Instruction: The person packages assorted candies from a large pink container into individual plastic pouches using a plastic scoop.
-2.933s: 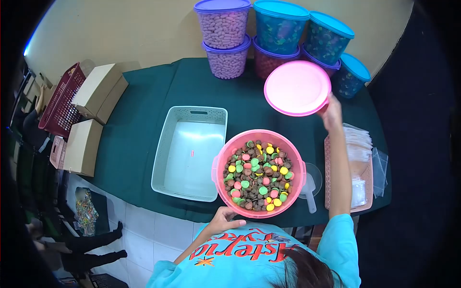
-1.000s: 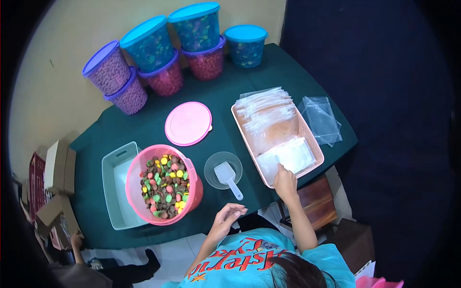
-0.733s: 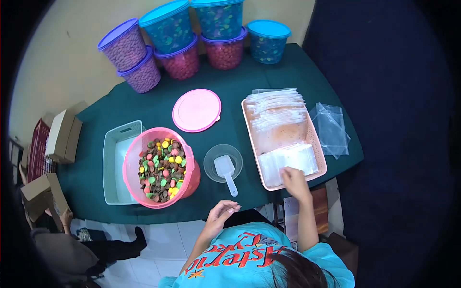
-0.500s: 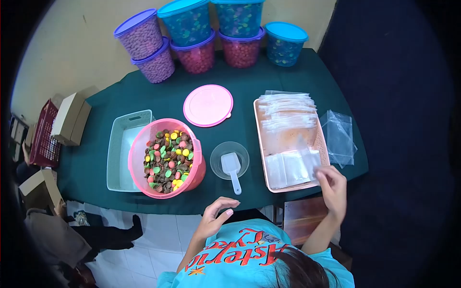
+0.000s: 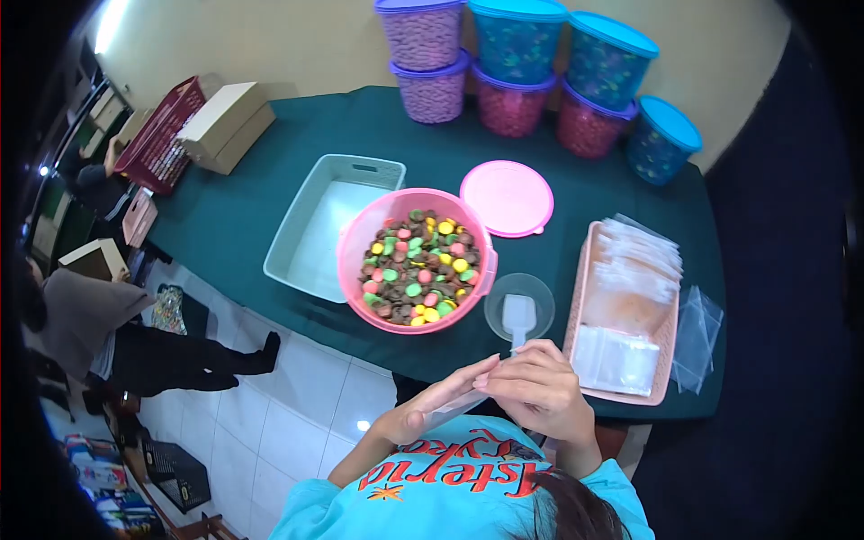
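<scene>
My left hand is in front of my shirt, fingers stretched out straight, with a clear plastic bag held against its palm side. My right hand is at the bag's other end, its fingers bent and pinched together by my left fingertips. Just beyond my hands, a white scoop lies in a clear round bowl, its handle pointing towards me. On the right, a peach basket contains stacks of clear bags. A pink tub of brown, green, yellow and pink round candies stands left of the bowl.
A pale green basket sits behind the tub, near a pink lid. Loose bags lie right of the peach basket. Stacked lidded tubs line the wall. Cardboard boxes are at far left; another person is below them.
My right hand has come from the peach basket to my left hand, and a clear bag is now between them. The camera view has turned, showing more of the left side.
</scene>
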A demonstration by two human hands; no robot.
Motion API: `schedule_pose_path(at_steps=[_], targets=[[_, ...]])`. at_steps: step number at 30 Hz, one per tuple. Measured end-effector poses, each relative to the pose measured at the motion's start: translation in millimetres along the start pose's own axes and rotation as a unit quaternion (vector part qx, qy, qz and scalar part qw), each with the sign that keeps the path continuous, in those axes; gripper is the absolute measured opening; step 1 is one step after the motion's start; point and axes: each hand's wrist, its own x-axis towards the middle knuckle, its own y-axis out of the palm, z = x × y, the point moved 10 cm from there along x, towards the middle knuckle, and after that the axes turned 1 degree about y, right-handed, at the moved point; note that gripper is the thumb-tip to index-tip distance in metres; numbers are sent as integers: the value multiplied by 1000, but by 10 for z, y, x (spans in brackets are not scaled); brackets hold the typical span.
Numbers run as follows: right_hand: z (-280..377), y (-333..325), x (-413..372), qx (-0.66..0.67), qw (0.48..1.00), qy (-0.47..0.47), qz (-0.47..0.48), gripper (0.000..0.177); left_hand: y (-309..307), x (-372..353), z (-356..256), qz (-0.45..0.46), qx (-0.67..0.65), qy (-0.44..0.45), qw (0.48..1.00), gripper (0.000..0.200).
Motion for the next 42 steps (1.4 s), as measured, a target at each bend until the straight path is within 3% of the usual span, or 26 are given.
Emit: schedule_pose_path(at_steps=[2, 6, 8, 14, 24, 26, 28, 30, 32, 35, 39, 42], targets=[[-8, 172, 96, -1, 1000, -14, -6, 29, -100, -31, -189, -38, -72, 24, 996, 107], [42, 512, 290, -8, 995, -62, -74, 33, -420, -332, -123, -62, -34, 8, 997, 107], [88, 648, 400, -71, 986, -66, -136, 34, -569, -440, -176, -91, -16, -48, 995, 110], [63, 1178, 585, -176, 961, -68, -203, 28, -1023, -598, -499, -114, -83, -8, 990, 111], [198, 1649, 858, -300, 900, -91, -302, 21, -1490, -795, -891, -43, -57, -42, 997, 109], [306, 1644, 757, -333, 856, -96, -383, 21, -1507, -810, -912, 1, 9, -51, 999, 107], [356, 1596, 744, -337, 857, -65, -385, 21, -1552, -846, -876, 29, 26, -63, 997, 104], [235, 1622, 917, -293, 924, 19, -246, 23, -1660, -841, -919, 50, 231, -54, 970, 102], [305, 1532, 950, -285, 932, 32, -223, 21, -1668, -846, -930, 69, 218, -58, 972, 103], [273, 1589, 983, -171, 981, 64, -65, 13, -1651, -854, -868, 135, 198, -107, 965, 98], [305, 1572, 922, -90, 992, 79, -37, 14, -1536, -761, -930, 241, 274, -115, 924, 93], [317, 1540, 924, -65, 994, 83, -40, 15, -1415, -739, -851, 270, 234, -139, 923, 91]])
